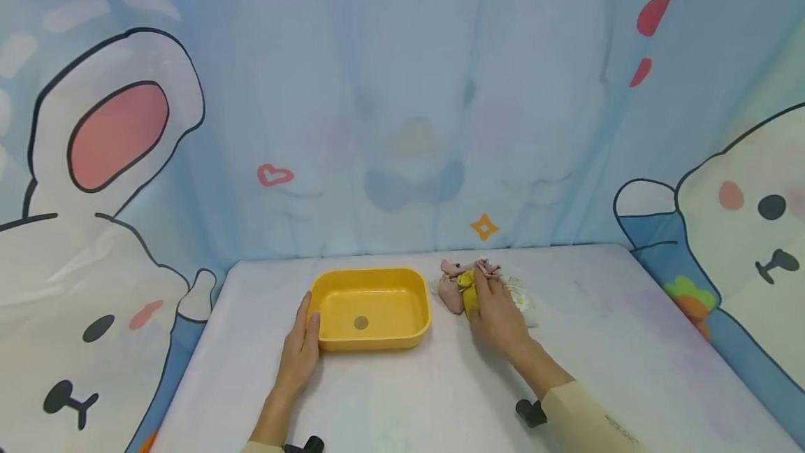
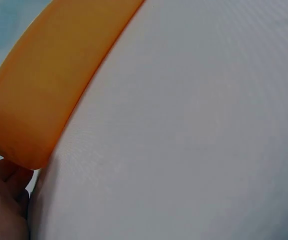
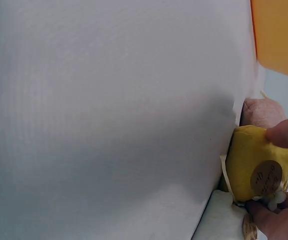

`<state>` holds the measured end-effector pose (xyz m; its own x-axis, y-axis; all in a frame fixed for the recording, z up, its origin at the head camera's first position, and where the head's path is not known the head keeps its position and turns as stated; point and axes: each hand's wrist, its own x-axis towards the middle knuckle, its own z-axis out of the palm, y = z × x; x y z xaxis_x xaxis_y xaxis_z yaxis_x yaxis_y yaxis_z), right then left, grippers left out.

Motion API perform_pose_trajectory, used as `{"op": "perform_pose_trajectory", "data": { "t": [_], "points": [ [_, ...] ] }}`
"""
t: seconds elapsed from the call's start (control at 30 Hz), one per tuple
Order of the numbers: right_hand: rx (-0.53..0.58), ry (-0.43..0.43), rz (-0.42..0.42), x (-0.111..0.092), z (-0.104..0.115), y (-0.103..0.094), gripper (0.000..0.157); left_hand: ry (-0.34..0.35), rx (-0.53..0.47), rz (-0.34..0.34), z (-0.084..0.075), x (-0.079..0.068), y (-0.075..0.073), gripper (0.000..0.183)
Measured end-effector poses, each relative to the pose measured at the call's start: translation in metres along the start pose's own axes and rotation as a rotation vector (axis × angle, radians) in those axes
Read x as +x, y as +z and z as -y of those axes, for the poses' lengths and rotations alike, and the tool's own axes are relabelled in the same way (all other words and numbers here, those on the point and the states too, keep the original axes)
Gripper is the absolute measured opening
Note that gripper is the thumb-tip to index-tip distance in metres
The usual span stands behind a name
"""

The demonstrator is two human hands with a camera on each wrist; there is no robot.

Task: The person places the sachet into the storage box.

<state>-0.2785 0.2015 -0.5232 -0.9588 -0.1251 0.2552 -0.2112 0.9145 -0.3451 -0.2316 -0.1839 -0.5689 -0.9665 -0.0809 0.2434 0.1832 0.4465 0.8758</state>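
A yellow rectangular basin [image 1: 371, 345] with rounded corners and a round mark on its floor sits on the table. My left hand [image 1: 300, 355] grips its left end, thumb at the near corner and fingers along the outer side. To the right of the basin, my right hand [image 1: 499, 317] pinches a small yellow drawstring pouch [image 3: 248, 155] between thumb and fingers. A round brown label with writing shows on that pouch. Beside it lie a pink pouch [image 1: 449, 293] and a white pouch [image 3: 219, 217], the latter partly covered by the hand in the head view.
A pale cloth covers the table [image 1: 402, 404]. Behind it hangs a light blue curtain [image 1: 415, 89] printed with cartoon animals, reaching down to the table's back edge. Black devices are worn at both wrists.
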Motion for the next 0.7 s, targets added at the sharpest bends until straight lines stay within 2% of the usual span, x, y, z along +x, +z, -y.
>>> {"op": "perform_pose_trajectory", "data": {
  "t": [0.1,0.33,0.5,0.7],
  "points": [
    [0.005,0.004,-0.015,0.0042,0.0016,-0.0001,0.08,0.0,0.003,-0.019,-0.0006,0.003,0.0015,0.058],
    [-0.002,0.056,0.01,0.0061,0.0035,0.0069,0.078,-0.022,0.018,-0.037,0.0022,0.0029,0.0023,0.057],
    [0.029,0.031,-0.029,0.0051,0.0035,0.0084,0.074,-0.026,0.016,-0.035,0.0015,0.0029,0.0015,0.057],
    [0.119,-0.006,-0.082,0.0051,0.0086,0.0032,0.071,-0.034,0.025,-0.031,0.0011,0.0016,0.0018,0.058]
  ]
}}
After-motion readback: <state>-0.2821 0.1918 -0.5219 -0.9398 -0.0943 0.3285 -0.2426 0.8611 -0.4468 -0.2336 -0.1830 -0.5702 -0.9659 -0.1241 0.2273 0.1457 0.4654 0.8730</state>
